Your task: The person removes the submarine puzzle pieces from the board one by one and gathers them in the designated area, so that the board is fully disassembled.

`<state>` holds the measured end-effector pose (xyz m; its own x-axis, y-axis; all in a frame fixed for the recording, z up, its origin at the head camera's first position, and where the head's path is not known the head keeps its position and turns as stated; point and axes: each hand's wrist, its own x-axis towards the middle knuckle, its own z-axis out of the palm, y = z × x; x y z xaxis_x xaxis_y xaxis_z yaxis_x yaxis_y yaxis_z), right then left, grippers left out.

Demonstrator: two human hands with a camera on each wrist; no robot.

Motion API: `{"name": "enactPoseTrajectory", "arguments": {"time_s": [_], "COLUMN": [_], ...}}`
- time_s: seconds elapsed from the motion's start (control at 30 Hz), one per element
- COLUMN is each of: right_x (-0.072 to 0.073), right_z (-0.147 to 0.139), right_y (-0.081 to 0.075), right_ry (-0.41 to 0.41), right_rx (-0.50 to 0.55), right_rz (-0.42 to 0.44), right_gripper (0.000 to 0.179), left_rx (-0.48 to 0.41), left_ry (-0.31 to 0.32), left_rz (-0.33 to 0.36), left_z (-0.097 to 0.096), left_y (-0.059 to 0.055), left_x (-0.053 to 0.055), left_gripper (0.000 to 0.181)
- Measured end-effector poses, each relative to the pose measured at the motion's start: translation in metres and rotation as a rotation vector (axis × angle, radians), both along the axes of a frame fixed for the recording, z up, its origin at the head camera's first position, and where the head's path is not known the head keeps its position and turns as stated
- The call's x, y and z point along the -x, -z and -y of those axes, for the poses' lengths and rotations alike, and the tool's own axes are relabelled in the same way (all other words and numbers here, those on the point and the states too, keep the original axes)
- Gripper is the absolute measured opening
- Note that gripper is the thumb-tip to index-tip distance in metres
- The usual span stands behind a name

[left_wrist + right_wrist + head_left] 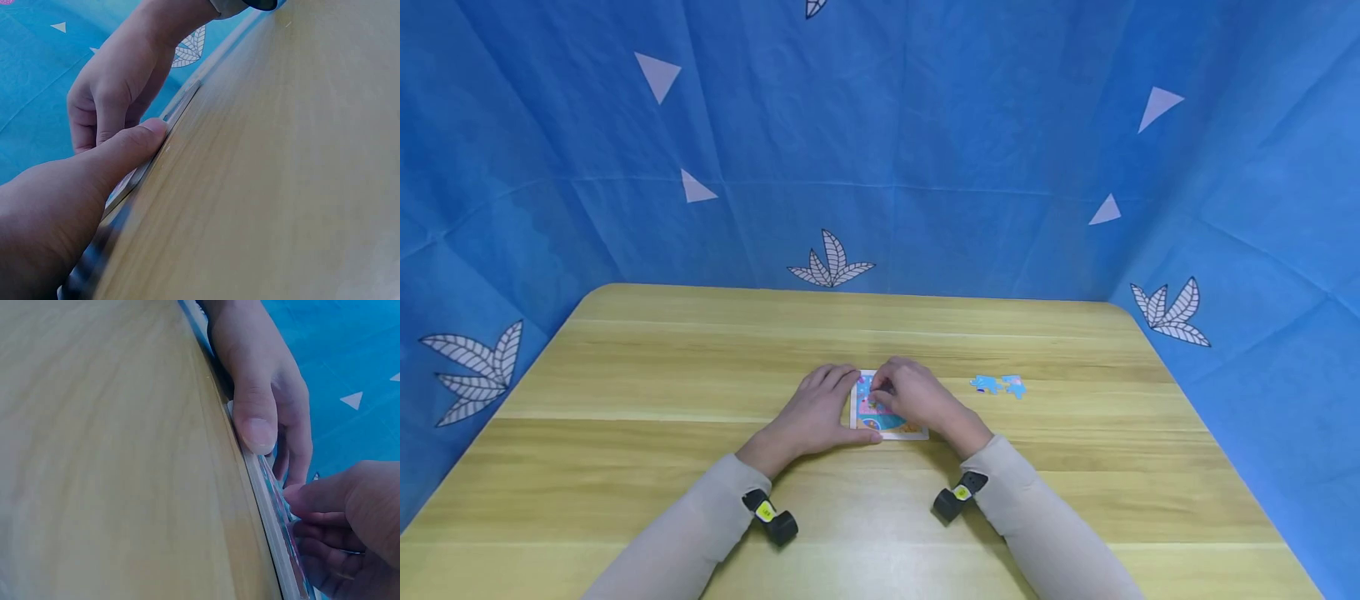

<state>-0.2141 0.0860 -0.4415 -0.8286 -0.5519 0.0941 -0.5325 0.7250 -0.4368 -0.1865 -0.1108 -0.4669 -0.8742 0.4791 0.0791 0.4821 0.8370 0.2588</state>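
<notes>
A small jigsaw puzzle (891, 422) in a white-bordered tray lies on the table, with a colourful picture in pink, teal and orange. My left hand (820, 410) holds its left side, the thumb on the near border and the fingers round the far left corner. Over the middle of the picture, my right hand (917, 396) has curled fingers, with thumb and index fingertips pinched together right at the surface. A puzzle piece between those fingertips is mostly hidden. In the right wrist view, the tray (269, 506) shows edge-on beneath both hands.
Loose blue puzzle pieces (987, 383) lie on the wooden table (1097, 467), to the right of my right hand. A blue curtain (970, 150) with white triangles and leaf prints hangs behind the table and along both sides.
</notes>
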Motion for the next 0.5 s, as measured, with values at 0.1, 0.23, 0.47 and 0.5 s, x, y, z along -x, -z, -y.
{"name": "enactPoseTrajectory", "arguments": {"time_s": [0.1, 0.23, 0.47, 0.5], "right_x": [-0.0001, 0.0002, 0.0015, 0.0017], "right_z": [0.0008, 0.0014, 0.0026, 0.0029], "right_y": [0.0006, 0.0021, 0.0027, 0.0026], "right_ry": [0.016, 0.049, 0.057, 0.059], "right_rx": [0.015, 0.029, 0.022, 0.022], "right_rz": [0.011, 0.024, 0.027, 0.030], "right_gripper": [0.010, 0.021, 0.030, 0.029], "left_rx": [-0.015, -0.020, -0.017, -0.016], "left_ry": [-0.002, -0.007, -0.017, -0.019], "left_rz": [0.001, 0.009, 0.011, 0.013], "left_z": [0.0004, 0.0003, -0.0003, -0.0005], "left_y": [0.0012, 0.0029, 0.0035, 0.0032], "left_x": [0.0004, 0.0007, 0.0014, 0.0016], "left_gripper": [0.107, 0.109, 0.109, 0.109]}}
